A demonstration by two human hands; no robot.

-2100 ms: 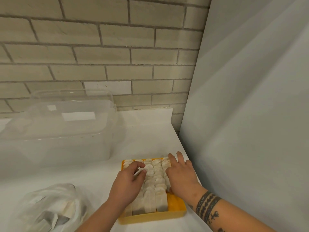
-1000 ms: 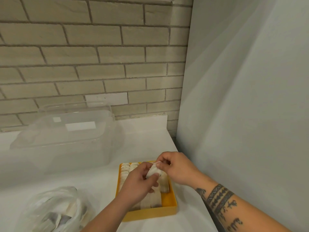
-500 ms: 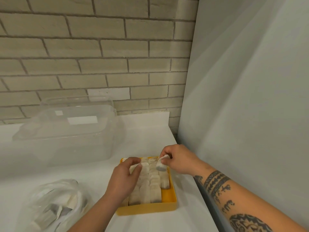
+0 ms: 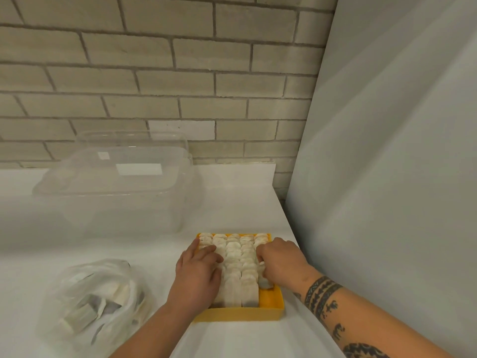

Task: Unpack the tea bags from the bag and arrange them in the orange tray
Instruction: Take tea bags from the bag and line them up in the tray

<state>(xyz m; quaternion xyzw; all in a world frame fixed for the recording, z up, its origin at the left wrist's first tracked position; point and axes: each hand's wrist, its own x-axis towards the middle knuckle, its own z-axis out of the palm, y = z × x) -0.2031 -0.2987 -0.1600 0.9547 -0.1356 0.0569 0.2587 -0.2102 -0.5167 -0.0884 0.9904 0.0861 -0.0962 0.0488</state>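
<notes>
Close by, a person stands at a white counter with both hands in an orange tray packed with rows of pale tea bags. Left hand lies flat, fingers straight, pressing on the left-hand rows and gripping nothing. Right hand has its fingers curled down into the right-hand row, which stops short of the tray's near corner. Whether it pinches a tea bag there cannot be told. To do this well, I would judge, the flat hand should brace the standing rows while the other seats one bag upright against its neighbours. More tea bags wait in the clear plastic bag, on the counter well to the left of both hands.
</notes>
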